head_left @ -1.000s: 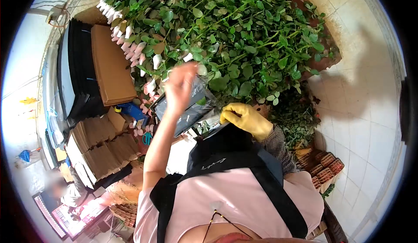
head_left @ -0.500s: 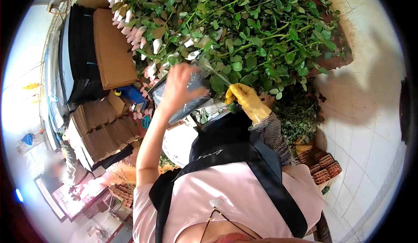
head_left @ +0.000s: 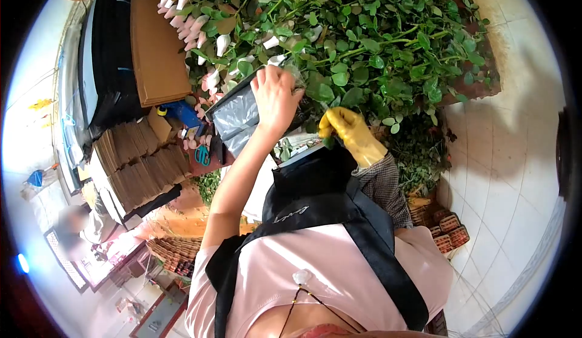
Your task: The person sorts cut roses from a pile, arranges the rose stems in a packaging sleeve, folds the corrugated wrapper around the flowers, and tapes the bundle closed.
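Observation:
My bare left hand [head_left: 276, 98] is over a dark tray [head_left: 233, 92] holding clear plastic film [head_left: 238, 115]. Its fingers are bent down and together, with a bit of shiny clear plastic [head_left: 296, 74] beside the fingertips; what they grip is hidden. My right hand [head_left: 351, 133], in a yellow rubber glove, is closed in a pinch around a thin green stem; a leaf [head_left: 328, 142] shows under the fingers. Ahead of both hands lies a big heap of leafy green stems [head_left: 370, 41], with white and pink covered flower heads [head_left: 195, 32] along its left side.
Turquoise scissors [head_left: 202, 155] and a blue tool [head_left: 183, 115] lie on the left. Beyond them are stacked brown cardboard pieces [head_left: 136, 162] and tall cardboard sheets [head_left: 159, 50]. Cut leaves [head_left: 418, 162] pile up at right, above a tiled floor [head_left: 491, 217]. Another person [head_left: 97, 223] is far left.
My left hand has moved right and its spread fingers have bent closed near the clear plastic. My gloved right hand has shifted slightly right, still pinching the stem.

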Action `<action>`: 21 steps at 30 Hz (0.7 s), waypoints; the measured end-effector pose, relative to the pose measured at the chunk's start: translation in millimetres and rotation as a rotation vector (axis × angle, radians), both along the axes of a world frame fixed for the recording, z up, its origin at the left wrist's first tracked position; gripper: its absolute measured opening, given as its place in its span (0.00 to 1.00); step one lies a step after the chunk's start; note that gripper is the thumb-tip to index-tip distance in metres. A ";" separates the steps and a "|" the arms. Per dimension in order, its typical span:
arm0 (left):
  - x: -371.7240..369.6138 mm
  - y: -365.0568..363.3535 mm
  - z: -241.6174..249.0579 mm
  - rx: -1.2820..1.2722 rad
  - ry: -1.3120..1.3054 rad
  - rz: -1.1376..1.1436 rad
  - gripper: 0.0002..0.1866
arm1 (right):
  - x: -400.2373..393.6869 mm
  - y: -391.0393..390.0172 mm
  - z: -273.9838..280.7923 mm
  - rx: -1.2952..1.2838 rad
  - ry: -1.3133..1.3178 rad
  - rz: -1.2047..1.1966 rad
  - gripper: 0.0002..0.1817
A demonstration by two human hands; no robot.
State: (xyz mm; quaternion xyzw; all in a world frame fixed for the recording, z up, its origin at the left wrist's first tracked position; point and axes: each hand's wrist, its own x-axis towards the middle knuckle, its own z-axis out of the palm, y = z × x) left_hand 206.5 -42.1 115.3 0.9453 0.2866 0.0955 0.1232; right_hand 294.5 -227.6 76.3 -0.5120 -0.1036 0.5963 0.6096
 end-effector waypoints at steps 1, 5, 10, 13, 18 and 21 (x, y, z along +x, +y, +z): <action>1.6 1.0 -0.3 0.082 -0.002 0.035 0.25 | -13.5 -1.4 -10.2 0.028 0.119 -0.048 0.17; 0.7 3.6 -17.1 0.087 0.071 -0.078 0.40 | -47.4 3.3 -101.2 -0.023 0.038 -0.029 0.16; -1.8 14.0 -22.1 -0.089 0.030 -0.136 0.42 | -37.2 27.0 -155.2 -0.271 -0.960 0.061 0.21; -18.2 26.5 14.2 -0.480 -0.061 -0.171 0.40 | -14.2 22.4 -108.0 -0.528 -1.245 0.532 0.26; -108.6 36.2 33.6 -0.243 -0.212 0.103 0.30 | -22.8 14.0 -63.4 -0.438 -0.533 0.432 0.29; -174.7 33.1 9.0 -0.035 -0.244 0.381 0.26 | -33.5 14.2 -124.5 -0.412 -0.755 0.272 0.29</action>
